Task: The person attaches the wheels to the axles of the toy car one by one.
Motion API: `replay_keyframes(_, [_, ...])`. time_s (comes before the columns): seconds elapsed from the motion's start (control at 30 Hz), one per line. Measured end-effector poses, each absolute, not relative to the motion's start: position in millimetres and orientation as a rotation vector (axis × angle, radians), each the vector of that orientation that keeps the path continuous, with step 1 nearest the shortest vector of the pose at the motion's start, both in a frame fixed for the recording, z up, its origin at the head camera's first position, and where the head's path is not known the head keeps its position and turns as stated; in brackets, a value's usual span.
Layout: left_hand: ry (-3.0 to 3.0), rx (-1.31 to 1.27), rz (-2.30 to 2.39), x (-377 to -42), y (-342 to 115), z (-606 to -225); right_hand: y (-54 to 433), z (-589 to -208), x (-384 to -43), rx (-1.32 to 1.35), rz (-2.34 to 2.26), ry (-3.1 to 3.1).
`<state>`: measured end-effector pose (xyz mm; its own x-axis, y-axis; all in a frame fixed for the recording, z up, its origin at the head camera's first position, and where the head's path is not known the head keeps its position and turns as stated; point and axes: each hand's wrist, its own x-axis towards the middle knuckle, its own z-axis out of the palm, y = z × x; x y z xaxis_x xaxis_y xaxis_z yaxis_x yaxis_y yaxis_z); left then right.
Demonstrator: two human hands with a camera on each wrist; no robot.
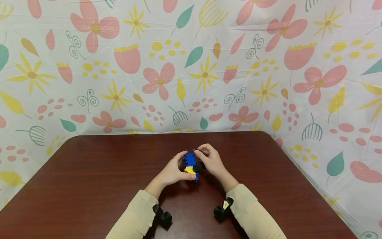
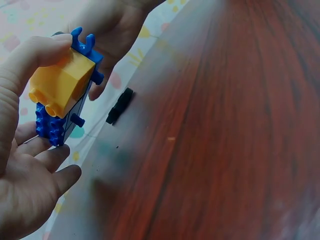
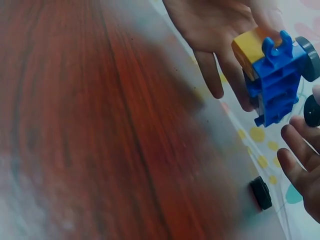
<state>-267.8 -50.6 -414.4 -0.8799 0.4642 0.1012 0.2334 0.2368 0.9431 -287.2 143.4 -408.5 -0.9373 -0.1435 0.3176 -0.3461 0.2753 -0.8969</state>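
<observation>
My left hand [image 1: 172,171] grips a toy car [image 1: 190,160], its thumb on a yellow block [image 2: 62,82] fixed on a blue base [image 3: 280,85]. The base has a forked hook at one end and bare axle stubs along one side. A black wheel [image 3: 308,59] is attached on its other side, near the hook. Beside the base, my right hand [image 1: 212,161] pinches a second black wheel [image 3: 312,111], seen partly at the edge of the right wrist view. It appears close to the base; whether they touch I cannot tell.
A loose black wheel [image 3: 261,193] lies on the dark brown table [image 1: 104,172] beyond the hands. Behind the table hangs a flower-patterned cloth [image 1: 179,86]. Black wrist devices [image 1: 162,216] are worn at both sleeves.
</observation>
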Motion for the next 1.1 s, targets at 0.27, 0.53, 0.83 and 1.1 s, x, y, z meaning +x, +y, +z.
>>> replay_keyframes(0.27, [2.300, 0.691, 1.666, -264.8, -48.2, -413.1, 133.7, -388.5, -271.8, 0.468, 1.706, -2.377])
replay_keyframes(0.53, [2.262, 0.715, 1.659, -264.1, -43.7, -414.7, 136.8, -403.1, -285.4, 0.561, 1.720, -2.383])
replay_keyframes(0.83, [2.280, 0.737, 1.658, -261.6, -41.6, -411.0, 140.2, -407.9, -287.9, 0.517, 1.707, -2.414])
replay_keyframes(1.1, [2.271, 0.707, 1.711, -264.9, -45.3, -414.1, 140.3, -392.0, -273.5, 0.519, 1.720, -2.442])
